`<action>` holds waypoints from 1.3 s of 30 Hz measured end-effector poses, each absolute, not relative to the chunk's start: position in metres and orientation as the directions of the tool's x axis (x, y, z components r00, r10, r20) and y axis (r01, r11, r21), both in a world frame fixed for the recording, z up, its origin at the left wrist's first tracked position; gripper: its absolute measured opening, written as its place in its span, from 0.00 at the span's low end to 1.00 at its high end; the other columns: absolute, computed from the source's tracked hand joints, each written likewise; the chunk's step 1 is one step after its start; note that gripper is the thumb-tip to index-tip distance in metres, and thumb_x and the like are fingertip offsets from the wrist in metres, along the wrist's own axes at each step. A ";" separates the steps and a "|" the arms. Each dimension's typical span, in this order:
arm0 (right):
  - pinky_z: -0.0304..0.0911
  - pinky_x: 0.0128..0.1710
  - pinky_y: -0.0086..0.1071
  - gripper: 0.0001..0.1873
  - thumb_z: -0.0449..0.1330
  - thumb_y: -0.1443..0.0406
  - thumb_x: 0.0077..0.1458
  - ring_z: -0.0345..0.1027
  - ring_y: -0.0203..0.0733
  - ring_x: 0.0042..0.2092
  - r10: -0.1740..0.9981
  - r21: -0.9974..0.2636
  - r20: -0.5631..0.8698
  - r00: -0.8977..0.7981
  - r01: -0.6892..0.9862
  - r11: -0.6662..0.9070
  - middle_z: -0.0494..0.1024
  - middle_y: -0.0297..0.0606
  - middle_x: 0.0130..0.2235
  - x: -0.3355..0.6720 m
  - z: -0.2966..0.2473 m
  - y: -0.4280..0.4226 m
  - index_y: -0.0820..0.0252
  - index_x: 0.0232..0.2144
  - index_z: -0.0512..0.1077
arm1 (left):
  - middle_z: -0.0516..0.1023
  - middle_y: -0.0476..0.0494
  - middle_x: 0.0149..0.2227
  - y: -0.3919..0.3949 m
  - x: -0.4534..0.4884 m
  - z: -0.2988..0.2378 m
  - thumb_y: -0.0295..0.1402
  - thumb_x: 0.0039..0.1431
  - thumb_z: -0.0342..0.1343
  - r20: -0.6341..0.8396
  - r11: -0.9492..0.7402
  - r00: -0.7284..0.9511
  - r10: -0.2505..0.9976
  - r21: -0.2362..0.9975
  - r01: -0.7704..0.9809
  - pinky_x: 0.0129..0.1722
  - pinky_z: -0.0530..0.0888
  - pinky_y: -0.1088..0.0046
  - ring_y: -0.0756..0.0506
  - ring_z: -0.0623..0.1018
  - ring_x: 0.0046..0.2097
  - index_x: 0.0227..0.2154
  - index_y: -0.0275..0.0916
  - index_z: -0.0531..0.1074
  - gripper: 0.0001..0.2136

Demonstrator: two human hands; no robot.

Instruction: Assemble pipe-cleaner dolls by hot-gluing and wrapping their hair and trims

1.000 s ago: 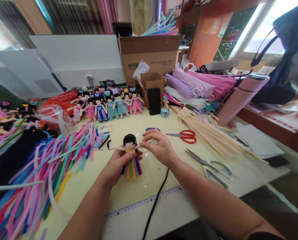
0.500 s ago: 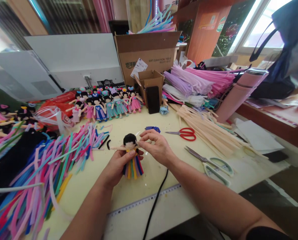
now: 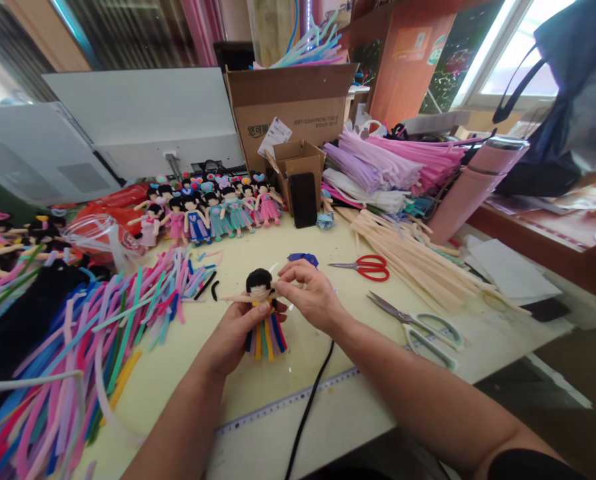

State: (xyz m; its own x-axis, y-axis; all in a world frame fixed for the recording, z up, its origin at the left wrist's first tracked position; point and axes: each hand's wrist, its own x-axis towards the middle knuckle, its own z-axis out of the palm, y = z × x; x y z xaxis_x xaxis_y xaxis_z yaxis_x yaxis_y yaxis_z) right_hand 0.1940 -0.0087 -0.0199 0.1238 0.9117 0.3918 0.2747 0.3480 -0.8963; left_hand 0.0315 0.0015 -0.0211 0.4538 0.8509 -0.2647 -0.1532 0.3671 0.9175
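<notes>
A small pipe-cleaner doll [image 3: 261,293] with black hair, beige arms and a striped multicolour skirt stands upright over the yellow table [image 3: 188,373]. My left hand [image 3: 233,333] is wrapped round its body from the left, thumb across the waist. My right hand [image 3: 311,293] pinches the doll's right arm beside the head, fingers pressed together. A small blue piece [image 3: 303,259] lies just behind my right hand.
Cut coloured pipe cleaners [image 3: 93,333] are heaped at left. Several finished dolls [image 3: 213,210] line the back, with cardboard boxes [image 3: 293,113] behind. Red scissors [image 3: 371,267] and pale green scissors [image 3: 423,330] lie at right, beside beige stems [image 3: 418,263]. A black cable [image 3: 308,407] crosses a ruler.
My right hand's fingers have slid in along the doll's arm toward its head. The left hand and doll stay nearly in place.
</notes>
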 end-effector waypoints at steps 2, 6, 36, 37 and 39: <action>0.62 0.45 0.37 0.09 0.62 0.62 0.51 0.67 0.40 0.42 0.909 -0.895 0.397 0.126 0.271 0.353 0.73 0.38 0.36 0.194 -0.020 -0.009 0.58 0.21 0.70 | 0.82 0.39 0.35 0.002 0.031 -0.022 0.41 0.41 0.69 -0.265 0.365 0.455 0.850 0.919 -0.147 0.36 0.75 0.66 0.38 0.80 0.39 0.39 0.36 0.75 0.22; 0.62 0.45 0.37 0.09 0.62 0.64 0.52 0.67 0.40 0.41 0.904 -0.888 0.409 0.123 0.280 0.364 0.73 0.37 0.35 0.194 -0.019 -0.009 0.57 0.21 0.70 | 0.82 0.38 0.36 0.002 0.031 -0.023 0.41 0.40 0.69 -0.268 0.361 0.451 0.851 0.923 -0.132 0.34 0.75 0.66 0.37 0.80 0.39 0.39 0.36 0.75 0.22; 0.62 0.37 0.33 0.07 0.59 0.63 0.51 0.65 0.38 0.37 0.928 -0.914 0.354 0.117 0.253 0.317 0.70 0.34 0.33 0.193 -0.018 -0.010 0.58 0.23 0.68 | 0.81 0.40 0.34 0.000 0.032 -0.019 0.40 0.41 0.69 -0.247 0.348 0.468 0.848 0.927 -0.141 0.36 0.74 0.68 0.42 0.79 0.34 0.36 0.36 0.75 0.19; 0.62 0.37 0.33 0.07 0.59 0.63 0.50 0.65 0.38 0.37 0.928 -0.915 0.352 0.121 0.253 0.314 0.70 0.34 0.33 0.193 -0.018 -0.010 0.58 0.23 0.68 | 0.81 0.40 0.34 0.000 0.032 -0.019 0.40 0.41 0.69 -0.246 0.347 0.469 0.848 0.927 -0.141 0.36 0.74 0.68 0.43 0.79 0.34 0.36 0.36 0.75 0.19; 0.62 0.38 0.34 0.07 0.59 0.63 0.50 0.65 0.38 0.38 0.931 -0.918 0.342 0.126 0.255 0.303 0.71 0.35 0.33 0.193 -0.018 -0.011 0.58 0.23 0.68 | 0.81 0.40 0.34 0.000 0.032 -0.020 0.40 0.41 0.69 -0.242 0.342 0.469 0.849 0.929 -0.139 0.36 0.74 0.68 0.43 0.79 0.34 0.36 0.36 0.75 0.19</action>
State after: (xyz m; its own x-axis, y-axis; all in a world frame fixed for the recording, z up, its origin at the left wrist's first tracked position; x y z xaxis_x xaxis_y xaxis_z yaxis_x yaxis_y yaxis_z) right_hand 0.1925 -0.0108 -0.0184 0.1260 0.9312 0.3421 0.2545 0.3029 -0.9184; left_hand 0.0322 -0.0004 -0.0198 0.4694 0.8492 -0.2420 -0.1389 0.3417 0.9295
